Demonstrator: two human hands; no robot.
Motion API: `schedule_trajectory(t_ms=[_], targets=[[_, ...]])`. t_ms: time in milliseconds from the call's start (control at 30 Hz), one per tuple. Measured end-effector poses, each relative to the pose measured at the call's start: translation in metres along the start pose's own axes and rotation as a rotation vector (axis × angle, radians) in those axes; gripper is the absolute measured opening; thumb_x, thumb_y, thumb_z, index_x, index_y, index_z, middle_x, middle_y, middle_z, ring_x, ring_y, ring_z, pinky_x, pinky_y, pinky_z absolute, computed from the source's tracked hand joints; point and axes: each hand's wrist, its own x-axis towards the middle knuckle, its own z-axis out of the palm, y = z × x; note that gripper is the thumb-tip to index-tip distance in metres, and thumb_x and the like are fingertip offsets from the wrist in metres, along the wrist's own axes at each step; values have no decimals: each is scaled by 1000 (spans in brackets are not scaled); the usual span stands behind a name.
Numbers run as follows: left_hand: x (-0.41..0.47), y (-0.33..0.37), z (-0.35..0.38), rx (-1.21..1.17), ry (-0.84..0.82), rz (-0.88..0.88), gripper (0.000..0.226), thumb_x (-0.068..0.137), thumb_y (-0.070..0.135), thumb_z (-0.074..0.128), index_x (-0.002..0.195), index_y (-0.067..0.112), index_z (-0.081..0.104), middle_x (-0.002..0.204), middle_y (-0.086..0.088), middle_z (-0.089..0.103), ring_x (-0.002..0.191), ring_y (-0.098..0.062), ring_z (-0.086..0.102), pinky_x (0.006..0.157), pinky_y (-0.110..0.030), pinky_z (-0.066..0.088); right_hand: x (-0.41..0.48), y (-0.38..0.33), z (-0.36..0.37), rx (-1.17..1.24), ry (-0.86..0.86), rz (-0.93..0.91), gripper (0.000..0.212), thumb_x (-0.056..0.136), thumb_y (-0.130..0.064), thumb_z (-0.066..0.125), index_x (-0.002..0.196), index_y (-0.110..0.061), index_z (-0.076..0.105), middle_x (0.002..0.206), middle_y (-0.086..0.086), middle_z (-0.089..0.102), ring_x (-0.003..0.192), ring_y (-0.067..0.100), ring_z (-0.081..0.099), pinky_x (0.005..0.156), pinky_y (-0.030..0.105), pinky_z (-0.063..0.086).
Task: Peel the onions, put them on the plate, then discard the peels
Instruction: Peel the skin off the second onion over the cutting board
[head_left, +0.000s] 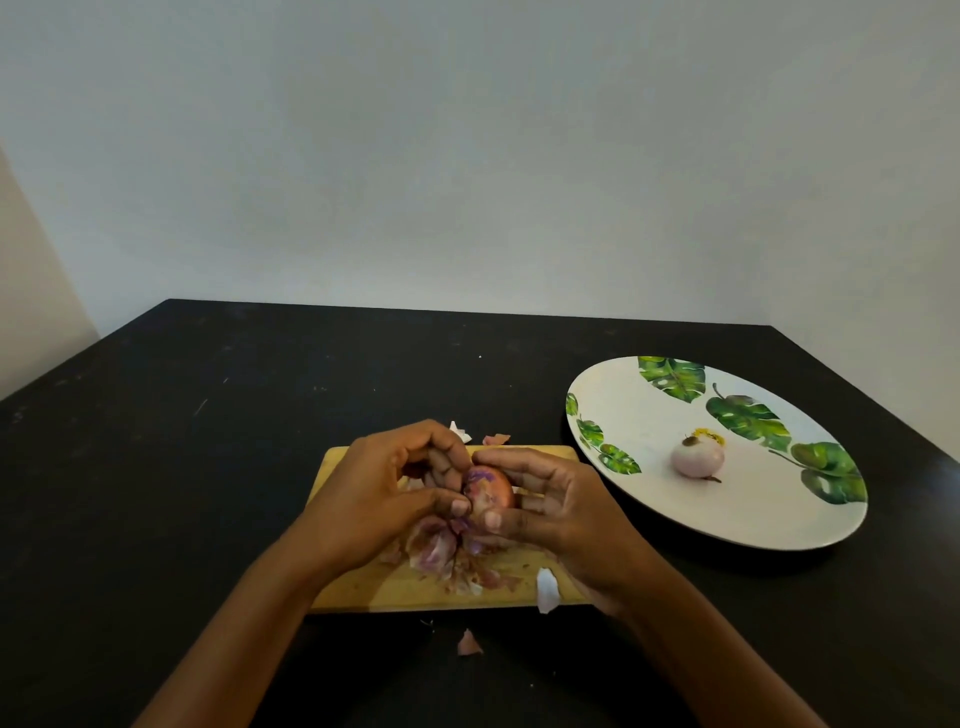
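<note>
Fingers (519, 458), L hand (384, 483) + R hand (563, 501), gripping onion (491, 488); wood board (395, 587) on black table (208, 415), grey wall (467, 156).

A part-peeled red onion (489, 492) is gripped between the left hand (384, 488) and right hand (563, 512) over the board (363, 587). A peeled pale onion (697, 457) sits on the leaf-printed white plate (639, 410) at right. Pink peels (434, 548) litter the board, with scraps on the bench (208, 467).

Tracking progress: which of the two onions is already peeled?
The pale onion on the leaf-patterned plate; its skin is off. The reddish onion, held by the left hand and right hand over the cutting board, still has skin.
</note>
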Motion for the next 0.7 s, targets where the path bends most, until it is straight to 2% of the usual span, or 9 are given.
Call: schedule_trajectory(t_ms=[167, 333, 500, 700], targets=[[0, 1, 0, -24, -22, -7, 26, 72, -5, 71, 88, 14, 63, 82, -3, 65, 75, -14, 63, 73, -18, 52, 0, 1, 0, -18, 1, 0, 42, 71, -11, 77, 108, -29, 68, 115, -3, 70, 109, 19, 65, 90, 39, 56], [0, 0, 0, -27, -42, -10, 25, 75, -5, 69, 89, 15, 62, 82, -6, 64, 79, -19, 63, 77, -24, 53, 0, 2, 1, -8, 7, 19, 42, 71, -11, 78, 108, -29, 68, 118, 0, 68, 111, 21, 64, 90, 44, 55], [0, -4, 3, 15, -36, -27, 25, 79, -2, 66, 90, 19, 61, 83, 0, 65, 82, -14, 63, 79, -23, 52, 1, 3, 2, -8, 27, 15, 40, 76, -5, 75, 107, -30, 68, 114, -3, 70, 108, 17, 66, 86, 36, 57], [0, -8, 10, 54, 34, -40, 24, 82, 0, 64, 86, 23, 58, 87, 5, 64, 81, -9, 62, 74, -26, 53, 1, 4, 3, -16, 53, -36, 40, 79, 1, 72, 103, -30, 66, 96, -20, 72, 97, 7, 68, 72, 23, 56]])
